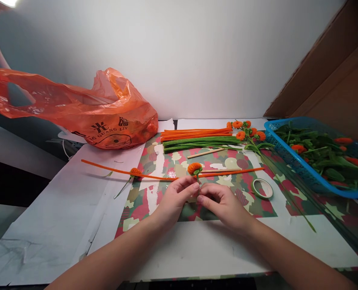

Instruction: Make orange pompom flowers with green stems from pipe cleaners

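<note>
Your left hand point(179, 195) and right hand point(224, 203) pinch the orange flower point(195, 168) from below; green fuzzy sticks point(197, 143) lie behind that flower, a tape roll point(255, 192) to its right.

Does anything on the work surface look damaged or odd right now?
Yes: the red-and-green camouflage-patterned table covering looks worn or torn. Ragged white patches break up its print, including a strip just left of the left hand. I see no spill.
</note>
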The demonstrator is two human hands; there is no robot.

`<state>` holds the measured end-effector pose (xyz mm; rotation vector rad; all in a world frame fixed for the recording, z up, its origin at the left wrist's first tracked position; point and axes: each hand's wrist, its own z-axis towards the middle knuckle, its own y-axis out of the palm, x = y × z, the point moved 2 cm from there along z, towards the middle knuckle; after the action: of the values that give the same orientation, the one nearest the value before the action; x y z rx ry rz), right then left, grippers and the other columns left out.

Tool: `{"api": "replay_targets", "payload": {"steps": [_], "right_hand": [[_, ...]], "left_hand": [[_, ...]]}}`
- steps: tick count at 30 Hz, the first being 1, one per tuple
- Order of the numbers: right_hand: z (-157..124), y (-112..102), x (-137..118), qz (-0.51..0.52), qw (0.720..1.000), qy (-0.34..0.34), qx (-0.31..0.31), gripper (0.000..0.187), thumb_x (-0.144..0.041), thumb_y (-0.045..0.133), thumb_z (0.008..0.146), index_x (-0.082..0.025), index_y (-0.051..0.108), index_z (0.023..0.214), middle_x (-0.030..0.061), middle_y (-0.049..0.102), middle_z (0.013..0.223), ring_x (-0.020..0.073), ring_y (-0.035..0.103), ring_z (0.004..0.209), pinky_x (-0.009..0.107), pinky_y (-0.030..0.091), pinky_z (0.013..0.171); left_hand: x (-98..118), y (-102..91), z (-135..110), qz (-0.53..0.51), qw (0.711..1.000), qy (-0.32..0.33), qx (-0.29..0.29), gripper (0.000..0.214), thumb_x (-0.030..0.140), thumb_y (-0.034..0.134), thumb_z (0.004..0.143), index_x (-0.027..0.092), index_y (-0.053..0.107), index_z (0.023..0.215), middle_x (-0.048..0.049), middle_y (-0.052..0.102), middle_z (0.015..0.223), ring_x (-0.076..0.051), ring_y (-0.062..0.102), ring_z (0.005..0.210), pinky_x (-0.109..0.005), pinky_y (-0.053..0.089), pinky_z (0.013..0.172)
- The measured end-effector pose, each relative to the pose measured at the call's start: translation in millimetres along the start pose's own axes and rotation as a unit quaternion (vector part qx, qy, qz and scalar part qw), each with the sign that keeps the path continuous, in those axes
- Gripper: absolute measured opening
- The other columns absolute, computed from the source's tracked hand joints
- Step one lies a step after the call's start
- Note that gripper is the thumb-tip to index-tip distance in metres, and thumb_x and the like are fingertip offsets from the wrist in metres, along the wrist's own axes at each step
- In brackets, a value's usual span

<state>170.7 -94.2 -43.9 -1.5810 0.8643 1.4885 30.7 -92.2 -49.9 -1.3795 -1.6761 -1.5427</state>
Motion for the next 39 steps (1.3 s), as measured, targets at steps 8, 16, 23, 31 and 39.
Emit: {"api": "replay_targets", "payload": {"steps": [8, 16, 23, 31, 39], "right_hand": [[2, 0, 8, 0.188, 0.977, 0.082, -0.066, 0.024, -0.037, 0.066, 0.077, -0.015, 0.063, 0.069, -0.0001, 0.058, 0.067, 0.0097, 0.053, 0.063, 0.023, 0.043, 0.063], [2, -2, 6, 0.15, 0.985, 0.067, -0.044, 0.022, -0.037, 0.064, 0.079, -0.015, 0.065, 0.075, 0.0004, 0.058, 0.069, 0.0104, 0.052, 0.066, 0.023, 0.042, 0.063], [0, -3, 1, 0.014, 0.999, 0.025, -0.028, 0.017, -0.028, 0.057, 0.083, -0.015, 0.064, 0.074, 0.0027, 0.059, 0.075, 0.0131, 0.052, 0.07, 0.026, 0.042, 0.064], [-2, -1, -8, -0.114, 0.992, -0.053, 0.024, 0.014, -0.016, 0.052, 0.081, -0.017, 0.061, 0.07, 0.0012, 0.058, 0.069, 0.012, 0.05, 0.065, 0.024, 0.04, 0.059], [-4, 2, -6, -0.169, 0.979, -0.107, 0.051, 0.011, -0.011, 0.053, 0.077, -0.018, 0.061, 0.072, 0.0013, 0.059, 0.07, 0.012, 0.051, 0.063, 0.023, 0.04, 0.054]], "left_hand": [[-2, 0.7, -1, -0.034, 0.998, -0.02, -0.05, 0.017, 0.031, 0.071, 0.074, 0.016, 0.067, 0.082, 0.0011, 0.06, 0.064, -0.01, 0.057, 0.054, -0.023, 0.047, 0.056], [-2, -0.2, 1, -0.049, 0.999, -0.001, -0.012, 0.02, 0.031, 0.075, 0.069, 0.014, 0.067, 0.077, 0.0005, 0.061, 0.064, -0.009, 0.056, 0.054, -0.022, 0.047, 0.054], [-1, -2.6, 1, -0.009, 1.0, -0.003, 0.023, 0.025, 0.031, 0.078, 0.064, 0.014, 0.059, 0.069, 0.0026, 0.056, 0.061, -0.008, 0.051, 0.055, -0.02, 0.042, 0.054], [-2, -0.7, 1, -0.022, 0.999, -0.01, 0.025, 0.027, 0.031, 0.079, 0.062, 0.014, 0.058, 0.064, 0.0044, 0.052, 0.055, -0.006, 0.048, 0.051, -0.018, 0.039, 0.052], [-1, -1.0, 1, 0.009, 0.999, 0.001, 0.031, 0.026, 0.032, 0.077, 0.065, 0.014, 0.059, 0.067, 0.0014, 0.057, 0.062, -0.01, 0.053, 0.059, -0.02, 0.042, 0.056]]}}
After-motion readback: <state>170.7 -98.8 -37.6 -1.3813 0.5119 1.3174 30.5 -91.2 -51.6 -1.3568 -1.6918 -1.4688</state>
